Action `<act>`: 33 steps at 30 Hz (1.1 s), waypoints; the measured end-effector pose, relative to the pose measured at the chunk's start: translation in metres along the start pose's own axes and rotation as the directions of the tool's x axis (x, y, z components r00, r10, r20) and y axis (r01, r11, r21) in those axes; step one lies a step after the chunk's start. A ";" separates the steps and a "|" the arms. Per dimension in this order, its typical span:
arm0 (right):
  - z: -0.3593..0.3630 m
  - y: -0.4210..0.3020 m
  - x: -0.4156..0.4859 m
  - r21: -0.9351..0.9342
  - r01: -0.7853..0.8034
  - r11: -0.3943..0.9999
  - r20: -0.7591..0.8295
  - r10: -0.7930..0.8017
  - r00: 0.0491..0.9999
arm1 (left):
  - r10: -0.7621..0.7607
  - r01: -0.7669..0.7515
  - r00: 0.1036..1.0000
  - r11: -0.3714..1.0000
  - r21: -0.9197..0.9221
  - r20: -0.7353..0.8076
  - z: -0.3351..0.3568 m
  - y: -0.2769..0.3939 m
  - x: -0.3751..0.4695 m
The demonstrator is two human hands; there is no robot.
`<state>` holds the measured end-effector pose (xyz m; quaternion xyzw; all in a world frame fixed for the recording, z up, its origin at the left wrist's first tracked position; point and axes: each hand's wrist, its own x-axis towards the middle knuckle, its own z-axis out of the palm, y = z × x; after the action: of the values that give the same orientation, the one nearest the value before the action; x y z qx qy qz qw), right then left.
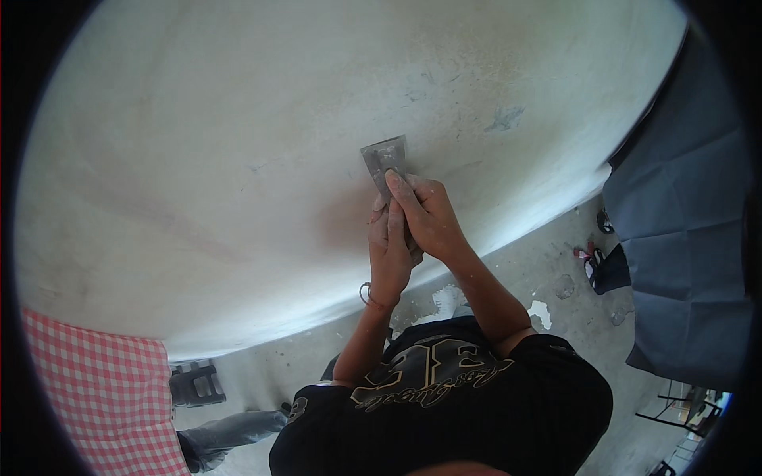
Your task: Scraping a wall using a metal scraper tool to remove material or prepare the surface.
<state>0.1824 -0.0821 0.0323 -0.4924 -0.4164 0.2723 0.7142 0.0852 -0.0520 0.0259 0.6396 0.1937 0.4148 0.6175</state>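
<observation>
Both of my hands meet at a putty knife (386,156) with a grey, plaster-smeared metal blade, whose wide edge is turned up toward the off-white plastered wall (238,149). My left hand (390,238) is closed round the lower part of the tool, its handle mostly hidden by my fingers. Higher up, my right hand (425,208) grips the tool with the thumb laid on the blade's face. White dust marks the fingers of both hands. Whether the blade touches the wall I cannot tell. Grey scuffs and patches show on the wall beyond the blade.
A red-and-white checked cloth (107,392) hangs at lower left, near a dark plastic stool (199,384) and another person's leg (238,437). Dark grey sheeting (684,238) hangs at right. White splashes (539,314) mark the concrete floor (268,378).
</observation>
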 end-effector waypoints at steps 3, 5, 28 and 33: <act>-0.014 0.000 0.001 0.004 -0.010 1.000 0.007 0.010 1.000 | 0.016 -0.016 1.000 1.000 0.024 0.025 0.016 -0.009 0.005; -0.031 -0.004 0.003 0.027 -0.005 1.000 0.020 0.004 1.000 | 0.009 -0.009 1.000 1.000 0.008 0.005 0.033 -0.018 0.010; -0.193 -0.018 0.009 -0.098 -0.055 0.994 -0.061 0.049 0.997 | -0.117 0.115 0.975 0.993 0.025 0.188 0.171 -0.077 0.037; -0.199 -0.026 0.012 -0.154 -0.047 0.987 -0.039 0.042 0.998 | 0.008 -0.026 0.983 0.995 0.098 0.182 0.177 -0.079 0.042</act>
<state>0.3598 -0.1767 0.0265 -0.5604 -0.4124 0.2461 0.6748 0.2666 -0.1189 -0.0177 0.7063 0.1518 0.3498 0.5964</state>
